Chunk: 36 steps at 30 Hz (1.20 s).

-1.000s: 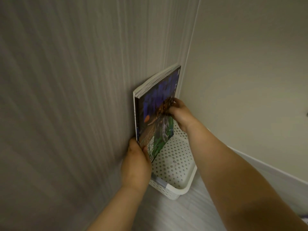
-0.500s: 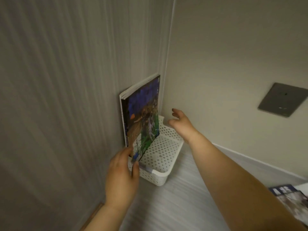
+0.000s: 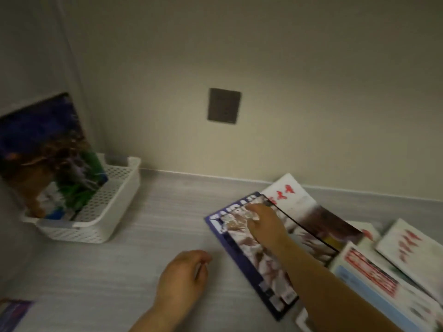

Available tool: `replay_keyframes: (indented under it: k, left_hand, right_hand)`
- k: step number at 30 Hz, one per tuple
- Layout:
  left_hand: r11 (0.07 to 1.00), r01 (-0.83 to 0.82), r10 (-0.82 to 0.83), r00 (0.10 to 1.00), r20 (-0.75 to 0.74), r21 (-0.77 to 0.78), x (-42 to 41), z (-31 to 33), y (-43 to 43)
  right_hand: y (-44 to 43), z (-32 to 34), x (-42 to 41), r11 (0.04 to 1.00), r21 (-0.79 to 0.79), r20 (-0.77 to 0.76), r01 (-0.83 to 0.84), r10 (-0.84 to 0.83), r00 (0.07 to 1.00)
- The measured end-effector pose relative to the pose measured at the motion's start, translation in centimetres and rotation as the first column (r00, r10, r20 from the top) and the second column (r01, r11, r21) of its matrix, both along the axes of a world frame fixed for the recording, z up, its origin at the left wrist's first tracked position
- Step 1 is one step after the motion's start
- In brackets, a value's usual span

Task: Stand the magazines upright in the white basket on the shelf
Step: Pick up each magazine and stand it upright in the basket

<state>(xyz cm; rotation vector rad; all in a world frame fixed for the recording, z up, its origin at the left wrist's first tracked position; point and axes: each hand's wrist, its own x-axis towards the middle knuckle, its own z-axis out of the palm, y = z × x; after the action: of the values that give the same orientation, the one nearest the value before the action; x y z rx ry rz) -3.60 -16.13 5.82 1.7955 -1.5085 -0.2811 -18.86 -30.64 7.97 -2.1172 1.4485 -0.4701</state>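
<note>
One purple magazine (image 3: 251, 259) lies flat under the right hand (image 3: 266, 226).

Blue-covered magazine (image 3: 48, 159) upright in white basket (image 3: 124, 185), leaning left; other magazines (image 3: 369, 271) flat, right.

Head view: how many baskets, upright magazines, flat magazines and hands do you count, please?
White basket: 1
Upright magazine: 1
Flat magazines told apart: 4, purple-edged, red-lettered, far-right white, red-banner
Hands: 2, left hand, right hand
Total: 8; blur may hide more.
</note>
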Motion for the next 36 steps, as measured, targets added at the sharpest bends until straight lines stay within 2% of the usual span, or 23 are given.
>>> replay_keyframes:
  k: [2,5,8,11,12,15,18,21,23,24,25,26,27,28,30,33,36]
  left_hand:
    - [0.986,0.104,-0.099,0.994,-0.050,0.131,-3.7,-1.4,-0.7]
    - [0.941,0.183,-0.176,0.983,-0.051,0.283,-8.1,-3.3,-2.1]
    - [0.940,0.069,-0.052,0.997,-0.057,0.335,-11.3,-4.1,-3.7]
    - [0.893,-0.127,0.143,0.990,-0.004,0.432,-12.9,-4.9,-4.8]
    - [0.878,-0.168,0.189,0.982,-0.001,0.449,-13.4,-5.1,-5.1]
    - [0.837,-0.271,0.313,0.950,-0.009,0.475,-14.3,-5.0,-5.9]
    - [0.801,-0.315,0.375,0.927,-0.016,0.509,-14.7,-4.5,-6.6]
    - [0.787,-0.291,0.359,0.933,-0.019,0.544,-15.5,-4.1,-7.3]
    - [0.788,-0.269,0.395,0.911,-0.120,0.554,-16.0,-4.1,-7.8]
    - [0.805,-0.236,0.438,0.856,-0.276,0.545,-16.0,-4.0,-8.0]
    - [0.846,-0.179,0.454,0.736,-0.503,0.502,-15.9,-3.8,-8.2]
    - [0.895,-0.145,0.424,0.571,-0.703,0.422,-15.8,-3.4,-8.2]
    - [0.919,-0.167,0.394,0.437,-0.808,0.358,-15.6,-3.3,-8.3]
    - [0.923,-0.201,0.381,0.373,-0.846,0.327,-15.3,-3.0,-8.4]
    - [0.921,-0.216,0.386,0.400,-0.831,0.324,-14.4,-2.9,-8.8]
    - [0.907,-0.094,0.396,0.528,-0.752,0.411,-13.4,-3.4,-9.1]
    - [0.853,-0.068,0.390,0.741,-0.546,0.517,-13.1,-3.7,-9.1]
  right_hand:
    - [0.7,-1.0,-6.2,0.988,-0.125,-0.139,0.086,-0.103,0.985]
    - [1.8,-2.3,-13.9,0.936,-0.321,-0.194,0.145,-0.215,0.957]
    - [2.3,-4.0,-18.4,0.950,-0.301,-0.304,0.078,-0.173,0.937]
    - [2.3,-6.3,-19.7,0.999,-0.052,-0.365,0.000,-0.019,0.931]
    - [2.2,-6.9,-19.7,1.000,-0.018,-0.385,-0.002,-0.005,0.923]
    - [2.2,-8.2,-19.7,0.999,-0.046,-0.456,-0.014,-0.009,0.890]
    - [2.1,-8.5,-20.0,0.998,-0.048,-0.453,-0.029,0.004,0.891]
    - [2.0,-8.7,-20.1,0.998,-0.033,-0.470,-0.045,0.024,0.882]
    - [1.9,-8.9,-20.1,0.998,-0.038,-0.469,-0.048,0.024,0.883]
    - [1.9,-8.9,-20.1,0.998,-0.040,-0.466,-0.049,0.025,0.885]
    - [1.9,-8.9,-20.1,0.998,-0.040,-0.462,-0.046,0.023,0.887]
    - [1.8,-8.9,-20.1,0.998,-0.043,-0.459,-0.046,0.021,0.888]
    - [1.8,-8.9,-20.1,0.998,-0.046,-0.456,-0.046,0.020,0.890]
    - [1.7,-9.0,-20.2,0.998,-0.047,-0.455,-0.046,0.020,0.890]
    - [1.8,-9.0,-20.1,0.998,-0.047,-0.453,-0.050,0.023,0.891]
    - [1.8,-9.0,-20.2,0.998,-0.047,-0.443,-0.048,0.022,0.896]
    - [1.9,-8.9,-20.3,0.998,-0.051,-0.429,-0.046,0.020,0.903]
